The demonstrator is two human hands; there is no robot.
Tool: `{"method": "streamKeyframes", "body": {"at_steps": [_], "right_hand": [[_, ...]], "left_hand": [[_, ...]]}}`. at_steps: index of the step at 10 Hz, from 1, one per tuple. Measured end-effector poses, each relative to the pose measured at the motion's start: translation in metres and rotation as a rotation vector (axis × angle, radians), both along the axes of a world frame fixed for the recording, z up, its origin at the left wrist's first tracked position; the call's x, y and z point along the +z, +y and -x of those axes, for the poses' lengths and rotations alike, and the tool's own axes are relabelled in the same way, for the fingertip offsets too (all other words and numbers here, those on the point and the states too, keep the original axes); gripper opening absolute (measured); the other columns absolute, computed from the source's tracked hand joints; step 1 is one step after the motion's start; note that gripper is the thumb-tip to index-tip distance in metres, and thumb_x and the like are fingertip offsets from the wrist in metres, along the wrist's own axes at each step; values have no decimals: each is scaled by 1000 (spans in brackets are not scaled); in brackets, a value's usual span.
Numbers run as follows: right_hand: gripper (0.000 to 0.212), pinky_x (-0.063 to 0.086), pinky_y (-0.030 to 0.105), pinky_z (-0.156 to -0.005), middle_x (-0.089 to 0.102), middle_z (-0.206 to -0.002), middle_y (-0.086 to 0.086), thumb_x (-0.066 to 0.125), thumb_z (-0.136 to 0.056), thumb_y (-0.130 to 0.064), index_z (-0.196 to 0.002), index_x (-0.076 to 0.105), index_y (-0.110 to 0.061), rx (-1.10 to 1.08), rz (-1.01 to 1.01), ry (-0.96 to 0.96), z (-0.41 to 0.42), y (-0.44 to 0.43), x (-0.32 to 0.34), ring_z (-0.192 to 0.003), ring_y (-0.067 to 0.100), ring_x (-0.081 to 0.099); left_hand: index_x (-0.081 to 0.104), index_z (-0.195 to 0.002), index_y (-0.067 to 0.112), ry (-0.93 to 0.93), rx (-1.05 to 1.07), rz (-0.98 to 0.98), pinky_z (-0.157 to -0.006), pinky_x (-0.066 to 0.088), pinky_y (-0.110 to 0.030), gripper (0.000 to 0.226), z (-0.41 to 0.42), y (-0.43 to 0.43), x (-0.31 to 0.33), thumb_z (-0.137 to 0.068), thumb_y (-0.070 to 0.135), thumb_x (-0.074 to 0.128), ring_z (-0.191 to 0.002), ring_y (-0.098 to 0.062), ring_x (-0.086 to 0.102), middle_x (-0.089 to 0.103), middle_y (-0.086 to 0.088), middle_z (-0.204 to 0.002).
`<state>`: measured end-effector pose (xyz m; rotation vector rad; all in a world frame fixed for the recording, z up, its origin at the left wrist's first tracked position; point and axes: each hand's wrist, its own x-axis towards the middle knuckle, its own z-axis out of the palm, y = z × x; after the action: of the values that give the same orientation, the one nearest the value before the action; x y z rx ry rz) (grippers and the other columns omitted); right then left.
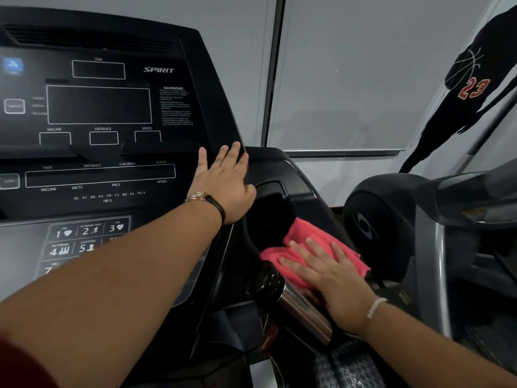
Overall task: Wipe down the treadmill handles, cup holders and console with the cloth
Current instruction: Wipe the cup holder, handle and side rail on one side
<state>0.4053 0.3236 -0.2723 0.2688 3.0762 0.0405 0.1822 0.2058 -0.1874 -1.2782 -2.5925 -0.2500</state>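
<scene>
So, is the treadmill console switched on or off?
Apparently off: all display windows on the console are dark, no digits. Whether its blue icon is lit, I cannot tell.

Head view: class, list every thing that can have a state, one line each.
Black treadmill console: screens dark.
Left hand: open, flat on console edge.
Right hand: open, fingers straight on cloth.
Pink cloth: bunched, pressed under right hand.
Steel bottle with black cap: capped, tilted.
Black cup holder: uncovered, interior too dark to tell.
</scene>
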Motion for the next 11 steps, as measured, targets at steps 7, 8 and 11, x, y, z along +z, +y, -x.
{"method": "streamKeyframes", "body": {"at_steps": [7, 8, 11], "right_hand": [[58, 37, 38, -101, 68, -104, -1, 13, -91, -52, -137, 40, -28, 135, 50, 92, 55, -9, 9, -100, 19, 60], [65, 18, 46, -116, 42, -146, -9, 3, -89, -66, -147, 19, -41, 129, 30, 30, 29, 16, 0, -139, 15, 30], [60, 4, 52, -117, -8, -160, 0, 20, -97, -52, -150, 0, -34, -566, 150, 50, 70, 42, 6, -146, 27, -8]], "left_hand": [[10, -151, 19, 7, 10, 16, -113, -13, -47, 65, 0, 0, 1, -90, 36, 28, -146, -15, -4, -4, 0, -159], [9, -150, 19, -2, -1, 16, -113, -14, -47, 65, -1, 0, 0, -90, 36, 28, -146, -15, -5, -5, 0, -159], [9, -151, 19, -1, 0, 19, -113, -14, -48, 65, 0, 0, 0, -91, 37, 27, -146, -16, -5, -6, 0, -159]]}}
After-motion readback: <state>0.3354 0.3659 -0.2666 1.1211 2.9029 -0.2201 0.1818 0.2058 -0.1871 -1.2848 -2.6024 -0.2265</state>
